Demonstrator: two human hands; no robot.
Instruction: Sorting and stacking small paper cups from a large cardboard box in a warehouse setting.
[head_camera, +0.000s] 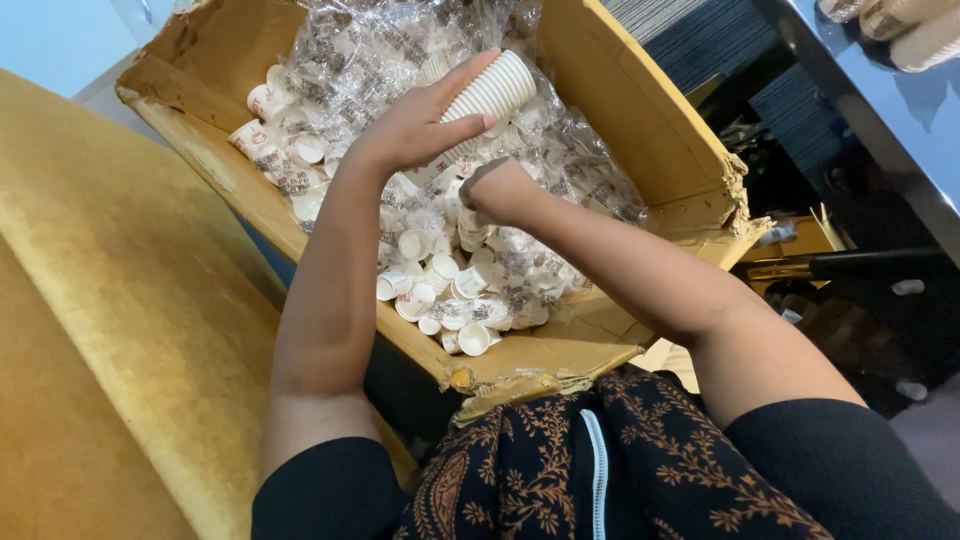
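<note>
Your left hand (420, 125) is wrapped around a stack of white ribbed paper cups (487, 100), fingers curled over the top of it and thumb pressed along its near side, so the stack is held tilted above the middle of the cardboard box (650, 130). The stack's open end points toward the far right, clear of the heap beneath it. Your right hand (500, 190) sits just below and to the right of the left one, clenched into a fist and sunk knuckles-first into the pile; it seems to be gripping more cups or their wrapping, but the fingers are buried and you cannot tell which from this view. The box is full of small white paper cups (440, 290), some loose with their open mouths showing near the front edge, many still bunched in clear crinkled plastic sleeves (370, 60) that cover the far part. The box's near rim is torn and frayed where it meets your lap, which is covered by dark cloth with an orange-brown floral pattern (560, 470). To the left of the box lies a broad golden-yellow upholstered surface (120, 300). At the far right corner, a dark glossy tabletop (900, 110) carries a few more cups.
</note>
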